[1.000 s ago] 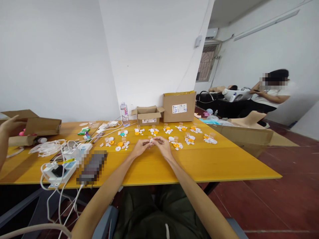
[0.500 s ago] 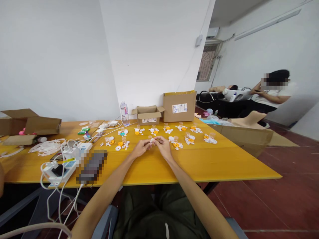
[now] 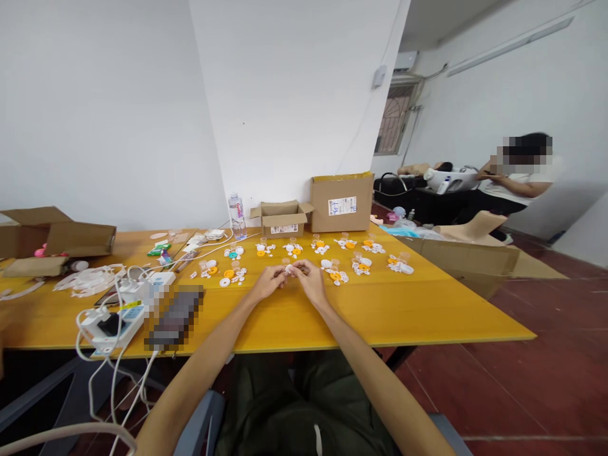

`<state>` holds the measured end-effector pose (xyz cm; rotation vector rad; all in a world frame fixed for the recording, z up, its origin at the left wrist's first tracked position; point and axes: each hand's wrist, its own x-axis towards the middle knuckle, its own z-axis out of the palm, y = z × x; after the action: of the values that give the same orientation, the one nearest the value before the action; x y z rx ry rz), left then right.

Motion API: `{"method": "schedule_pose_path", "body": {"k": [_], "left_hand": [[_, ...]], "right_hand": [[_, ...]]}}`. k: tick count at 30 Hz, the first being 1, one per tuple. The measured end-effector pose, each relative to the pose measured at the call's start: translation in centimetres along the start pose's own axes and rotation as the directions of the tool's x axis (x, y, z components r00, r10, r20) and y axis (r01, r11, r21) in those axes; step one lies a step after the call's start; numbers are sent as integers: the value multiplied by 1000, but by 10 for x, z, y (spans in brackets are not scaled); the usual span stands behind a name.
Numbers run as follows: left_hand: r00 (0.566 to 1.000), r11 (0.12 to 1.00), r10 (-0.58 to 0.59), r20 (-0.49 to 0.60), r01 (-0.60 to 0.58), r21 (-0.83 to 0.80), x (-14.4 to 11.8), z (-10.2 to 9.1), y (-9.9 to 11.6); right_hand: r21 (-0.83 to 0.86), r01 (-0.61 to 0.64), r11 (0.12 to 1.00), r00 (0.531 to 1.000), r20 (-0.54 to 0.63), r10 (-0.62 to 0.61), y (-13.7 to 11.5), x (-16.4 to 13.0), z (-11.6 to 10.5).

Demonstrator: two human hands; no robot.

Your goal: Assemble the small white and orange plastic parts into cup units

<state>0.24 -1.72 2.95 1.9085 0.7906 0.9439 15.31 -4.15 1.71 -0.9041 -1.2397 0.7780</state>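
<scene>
Over the middle of the yellow table (image 3: 380,316), my left hand (image 3: 270,282) and my right hand (image 3: 308,278) meet, fingers pinched around one small white plastic part (image 3: 288,270). Its exact shape is too small and too covered by fingers to tell. Just beyond my fingertips stands a small clear cup (image 3: 285,261). To the left of my hands lie an orange ring (image 3: 228,274) and a white ring (image 3: 225,282) with little white discs. Another orange ring (image 3: 335,276) with white pieces lies to the right of my hand.
Several similar clusters spread along the table. An open carton (image 3: 282,227), a larger box (image 3: 342,206) and a water bottle (image 3: 237,216) stand behind. At left lie a power strip (image 3: 135,316) with cables and a dark pixelated object (image 3: 175,316). A person (image 3: 517,177) sits far right.
Both hands stay in nearly the same place. The fingers have shifted slightly around the white part, which shows at a slightly different angle.
</scene>
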Motion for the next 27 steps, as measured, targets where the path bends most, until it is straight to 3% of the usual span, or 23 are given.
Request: {"method": "schedule_pose_path", "body": {"k": [27], "left_hand": [[999,997,-50,4,50,-51,1,1,-3]], "right_hand": [[-143,123,982,992,-23,-127,3,-1,-1]]}}
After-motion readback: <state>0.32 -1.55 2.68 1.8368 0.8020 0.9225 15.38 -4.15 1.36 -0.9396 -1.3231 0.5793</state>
